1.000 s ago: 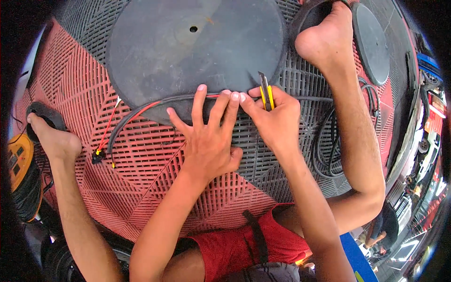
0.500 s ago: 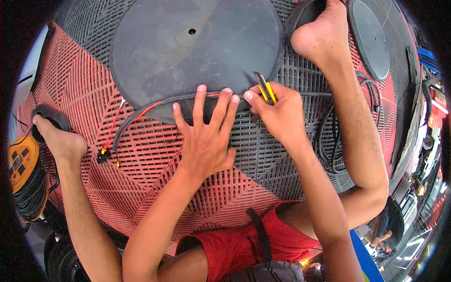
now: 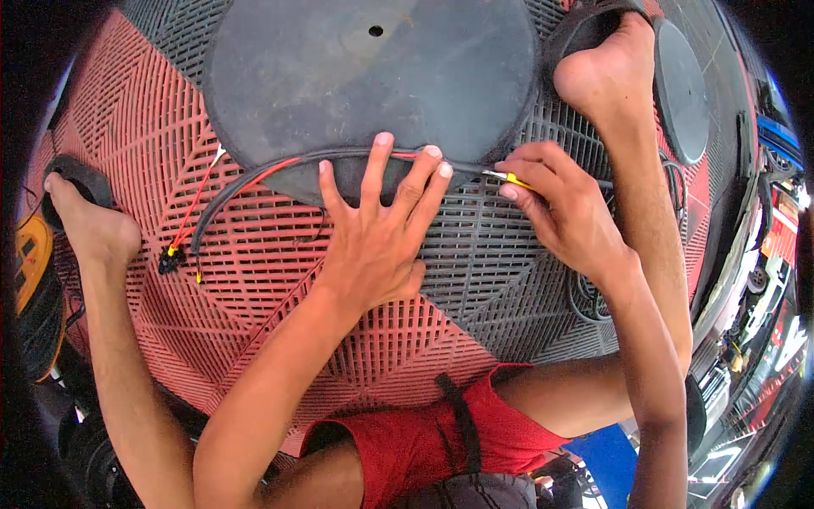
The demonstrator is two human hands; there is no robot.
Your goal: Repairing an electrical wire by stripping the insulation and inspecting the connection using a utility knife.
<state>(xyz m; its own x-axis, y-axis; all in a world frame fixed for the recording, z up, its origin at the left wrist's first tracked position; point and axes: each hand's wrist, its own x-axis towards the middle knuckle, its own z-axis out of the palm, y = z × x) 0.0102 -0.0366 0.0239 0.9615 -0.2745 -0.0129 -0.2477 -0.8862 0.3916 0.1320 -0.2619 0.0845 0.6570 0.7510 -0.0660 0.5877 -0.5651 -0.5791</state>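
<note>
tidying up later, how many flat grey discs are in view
2: the large disc just beyond the left hand, the smaller disc at upper right. Others may be hidden.

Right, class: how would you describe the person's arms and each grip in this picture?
The left grip and right grip are ungloved human hands, with no rings or markings visible. Both forearms are bare too: no sleeves, watch or bracelet shows.

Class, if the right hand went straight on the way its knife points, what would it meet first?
Probably the black cable: the utility knife in the right hand points at it, though whether they touch is unclear.
</note>
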